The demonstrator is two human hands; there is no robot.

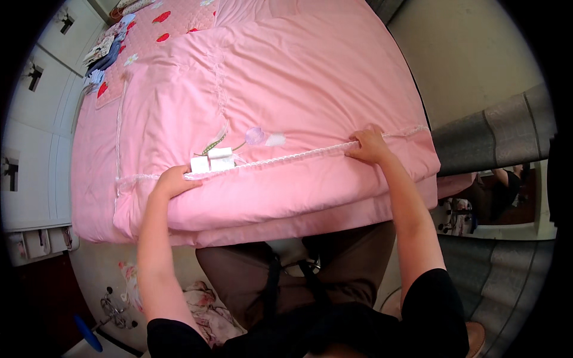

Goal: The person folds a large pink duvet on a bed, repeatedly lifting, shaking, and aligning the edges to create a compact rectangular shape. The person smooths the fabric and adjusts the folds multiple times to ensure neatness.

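A pink quilt cover (298, 89) is spread over the bed, its near part forming a thick fold with white lace trim (286, 156) along it. My left hand (173, 182) grips the fold at the left end of the trim, thumb lying along the cloth. Farther right, my right hand (369, 147) is closed on the same trim, its fingertips partly hidden in the fabric. White cloth labels (221, 159) lie just behind the trim, close to my left hand. A pale purple flower patch (254, 136) shows between my hands.
Folded clothes (106, 55) are piled at the far left on a pink quilted mat with red prints (164, 17). White cabinets (42, 131) stand along the left. Grey curtain (495, 131) and a mirror (507, 209) are at right. Floral cloth (209, 310) lies low left.
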